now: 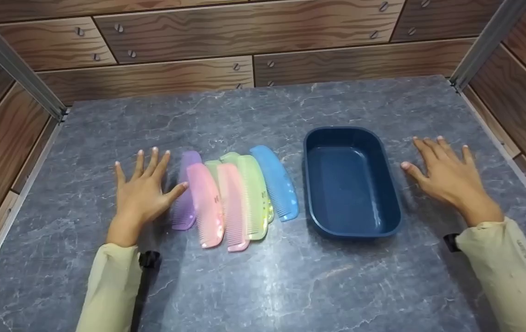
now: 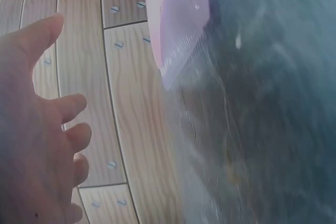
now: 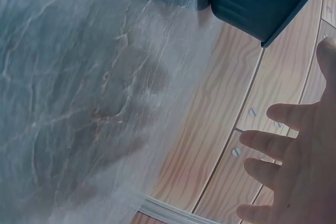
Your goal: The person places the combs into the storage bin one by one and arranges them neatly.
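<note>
At least six combs (image 1: 254, 198), one container (image 1: 343, 230)

There are two pink combs (image 1: 206, 203), one purple comb (image 1: 183, 215) and one blue comb (image 1: 276, 184). Green combs (image 1: 253, 177) number at least two; the overlap hides whether there are more. One surface (image 1: 313, 290) carries them. One left hand (image 1: 142, 200) and one right hand (image 1: 452, 179) make a pair. Two sleeves (image 1: 108, 288), two black wrist pieces (image 1: 150, 259) and two metal posts (image 1: 18, 68) show.
</note>
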`<move>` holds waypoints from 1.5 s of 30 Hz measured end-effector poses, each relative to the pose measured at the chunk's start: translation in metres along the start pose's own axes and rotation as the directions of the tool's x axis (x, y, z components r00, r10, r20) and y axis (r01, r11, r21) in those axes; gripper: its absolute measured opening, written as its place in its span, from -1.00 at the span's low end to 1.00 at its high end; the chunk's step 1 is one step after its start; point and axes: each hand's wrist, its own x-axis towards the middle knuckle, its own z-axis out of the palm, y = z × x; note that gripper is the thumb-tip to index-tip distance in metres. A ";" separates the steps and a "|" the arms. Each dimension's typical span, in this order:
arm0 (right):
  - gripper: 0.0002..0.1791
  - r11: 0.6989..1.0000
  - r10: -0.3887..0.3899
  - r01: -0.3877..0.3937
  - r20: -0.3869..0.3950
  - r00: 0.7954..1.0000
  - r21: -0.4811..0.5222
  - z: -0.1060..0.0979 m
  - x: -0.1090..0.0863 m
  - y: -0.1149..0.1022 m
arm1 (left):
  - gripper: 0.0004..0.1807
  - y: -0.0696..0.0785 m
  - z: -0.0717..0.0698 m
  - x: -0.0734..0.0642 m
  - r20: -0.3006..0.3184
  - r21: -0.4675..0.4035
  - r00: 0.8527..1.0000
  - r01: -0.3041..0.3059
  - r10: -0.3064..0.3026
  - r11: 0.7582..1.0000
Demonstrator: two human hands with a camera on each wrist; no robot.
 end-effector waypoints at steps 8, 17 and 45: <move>-0.14 0.999 -0.034 0.034 -0.001 0.999 0.020 0.002 0.000 -0.006 | 0.04 0.008 0.001 0.013 0.040 -0.045 0.999 -0.028 0.030 0.999; -0.19 0.993 -0.103 0.103 -0.003 0.995 0.061 0.009 0.005 -0.008 | 0.12 0.013 0.005 0.027 0.068 -0.116 0.997 -0.039 0.047 0.992; -0.31 0.848 -0.260 0.237 -0.016 0.965 0.474 0.027 0.006 -0.008 | 0.17 0.005 0.021 0.043 0.156 -0.392 0.984 -0.023 0.091 0.920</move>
